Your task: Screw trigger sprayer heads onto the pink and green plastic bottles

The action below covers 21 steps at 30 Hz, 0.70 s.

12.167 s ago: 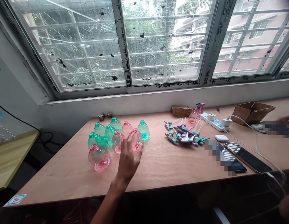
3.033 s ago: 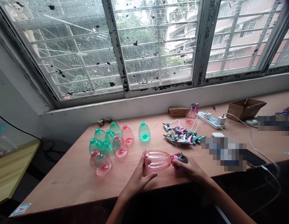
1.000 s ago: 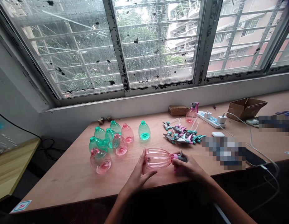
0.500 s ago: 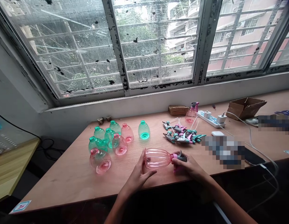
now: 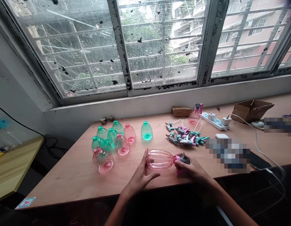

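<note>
Pink bottle [image 5: 161, 159]: lies on its side between my two hands, low over the near edge of the tabletop [image 5: 72, 175], base to my left and neck to my right. I cannot tell whether it touches the wood.
Left hand [image 5: 139, 177]: grip curled around the bottle's base, forefinger up along it and thumb below. I judge this braces the bottle against turning.
Right hand [image 5: 192, 169]: grip pinched on the neck end, fingers closed over the fitting there.
Spray head [image 5: 184, 158]: grey and pink, at the bottle's neck inside my right grip. How far it is seated is hidden.
Empty bottles [image 5: 106, 142]: green and pink, upright and bunched close together to my left, mouths open, within easy reach of that hand.
Lone green bottle [image 5: 146, 131]: upright, apart from the bunch, behind the bottle I hold.
Loose heads [image 5: 185, 138]: heaped beyond my right hand, on the side that handles them.
Capped bottle [image 5: 196, 114]: pink, upright, back by the power strip [image 5: 213, 121], clear of my hands.
Cardboard box [image 5: 252, 110]: far right, open.
</note>
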### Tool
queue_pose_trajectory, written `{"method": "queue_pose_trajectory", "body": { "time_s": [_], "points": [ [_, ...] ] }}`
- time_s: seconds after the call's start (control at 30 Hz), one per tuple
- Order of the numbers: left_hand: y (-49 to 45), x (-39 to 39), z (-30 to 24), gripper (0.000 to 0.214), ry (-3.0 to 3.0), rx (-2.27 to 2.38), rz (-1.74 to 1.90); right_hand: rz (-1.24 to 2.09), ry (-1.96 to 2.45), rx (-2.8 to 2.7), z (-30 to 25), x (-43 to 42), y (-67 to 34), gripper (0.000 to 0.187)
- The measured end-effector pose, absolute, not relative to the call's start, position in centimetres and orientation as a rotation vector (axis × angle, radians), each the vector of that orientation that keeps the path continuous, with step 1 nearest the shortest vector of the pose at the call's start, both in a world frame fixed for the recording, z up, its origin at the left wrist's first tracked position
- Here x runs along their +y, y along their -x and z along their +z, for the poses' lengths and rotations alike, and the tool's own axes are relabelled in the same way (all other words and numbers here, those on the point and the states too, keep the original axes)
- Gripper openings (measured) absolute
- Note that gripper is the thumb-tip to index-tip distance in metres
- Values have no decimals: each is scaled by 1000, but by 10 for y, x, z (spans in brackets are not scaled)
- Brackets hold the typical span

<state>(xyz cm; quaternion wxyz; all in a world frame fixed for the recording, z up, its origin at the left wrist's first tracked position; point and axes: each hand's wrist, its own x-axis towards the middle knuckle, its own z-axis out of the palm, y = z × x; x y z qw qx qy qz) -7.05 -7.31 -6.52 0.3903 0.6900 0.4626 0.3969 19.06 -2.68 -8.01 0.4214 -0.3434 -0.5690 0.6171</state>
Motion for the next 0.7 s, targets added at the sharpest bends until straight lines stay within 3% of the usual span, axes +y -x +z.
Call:
{"method": "queue_pose_trajectory", "body": {
  "time_s": [0.23, 0.53, 0.7],
  "points": [
    [71, -71, -69, 90, -1677, 1172, 1025, 1558, 846, -1431, -80, -26, -191, 43],
    [72, -72, -67, 104, -1705, 1143, 986, 1565, 851, -1420, -80, -27, -191, 43],
    [71, -69, -70, 89, -1680, 1119, 1001, 1563, 863, -1415, -81, -26, -192, 43]
  ]
}}
